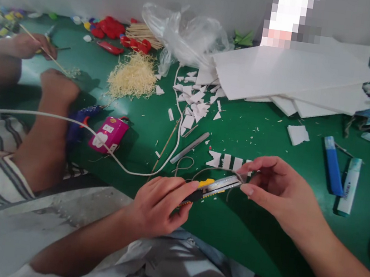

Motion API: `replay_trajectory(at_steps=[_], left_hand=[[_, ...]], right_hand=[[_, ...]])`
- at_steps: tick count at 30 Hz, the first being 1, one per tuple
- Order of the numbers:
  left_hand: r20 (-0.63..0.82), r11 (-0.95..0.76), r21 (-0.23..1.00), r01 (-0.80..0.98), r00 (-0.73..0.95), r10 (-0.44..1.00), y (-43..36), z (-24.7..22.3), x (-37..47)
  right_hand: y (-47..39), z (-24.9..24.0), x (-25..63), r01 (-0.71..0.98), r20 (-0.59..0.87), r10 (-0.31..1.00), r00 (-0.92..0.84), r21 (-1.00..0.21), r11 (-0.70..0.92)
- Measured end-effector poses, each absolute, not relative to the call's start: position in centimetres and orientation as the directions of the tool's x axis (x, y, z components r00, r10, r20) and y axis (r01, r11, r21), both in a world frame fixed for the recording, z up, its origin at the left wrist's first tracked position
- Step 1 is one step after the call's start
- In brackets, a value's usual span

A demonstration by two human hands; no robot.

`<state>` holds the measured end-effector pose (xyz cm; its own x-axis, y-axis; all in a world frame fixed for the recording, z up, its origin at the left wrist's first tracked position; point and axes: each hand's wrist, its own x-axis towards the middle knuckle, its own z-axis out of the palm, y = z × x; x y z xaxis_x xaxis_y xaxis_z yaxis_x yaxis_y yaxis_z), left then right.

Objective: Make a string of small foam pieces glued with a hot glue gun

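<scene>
Shirt: one, pale, nearest the camera at bottom centre, bearing a dark star print.
Co-worker's hands: two, far left of the frame; with one thin stick slanting down to the right.
Pink socket block: one, left of centre, crossed by a white cable.
Left hand: lower centre, fingers closed round the cutter's black handle.
Grey rod: one, near centre, slanting from lower left to upper right.
Cutter: one, right of centre; long axis rising gently from lower left to upper right, front end pointing at the right fingertips.
Cord: thin, arching above the cutter to its front end.
Right hand: thumb and forefinger curled to a narrow gap beside the cutter's front end; cannot tell whether pinching the cord.
Blue tube, white-and-teal tube: one each, right of the frame, side by side.
</scene>
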<state>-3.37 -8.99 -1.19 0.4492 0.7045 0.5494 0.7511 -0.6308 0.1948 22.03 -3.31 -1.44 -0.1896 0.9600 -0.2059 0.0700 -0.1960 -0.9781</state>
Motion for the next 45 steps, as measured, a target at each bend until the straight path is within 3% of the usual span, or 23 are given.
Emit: replay_trajectory(at_steps=[7,16,24,40,45], left_hand=[[0.550,-0.642,0.226,0.733,0.448,0.705,-9.0,-1.1,-3.4],[0.565,-0.670,0.256,0.697,0.455,0.689,-9.0,-1.4,-3.5],[0.575,-0.660,0.243,0.711,0.442,0.688,-9.0,-1.2,-3.7],[0.371,-0.557,0.233,0.798,0.456,0.809,-8.7,-0.5,-2.3],[0.300,-0.560,0.170,0.811,0.499,0.813,-8.1,-0.7,-1.7]], right_hand=[[-3.5,-1.5,22.3,0.030,-0.227,0.890,-0.396,-0.972,-0.234],[-2.9,-0.7,21.7,-0.069,-0.291,0.820,-0.493,-0.926,-0.371],[-2.9,-0.4,21.2,-0.022,-0.356,0.819,-0.449,-0.913,-0.408],[-2.8,-0.2,21.2,0.054,-0.394,0.838,-0.378,-0.913,-0.405],[-3.0,-0.1,20.9,0.121,-0.389,0.830,-0.400,-0.920,-0.373]])
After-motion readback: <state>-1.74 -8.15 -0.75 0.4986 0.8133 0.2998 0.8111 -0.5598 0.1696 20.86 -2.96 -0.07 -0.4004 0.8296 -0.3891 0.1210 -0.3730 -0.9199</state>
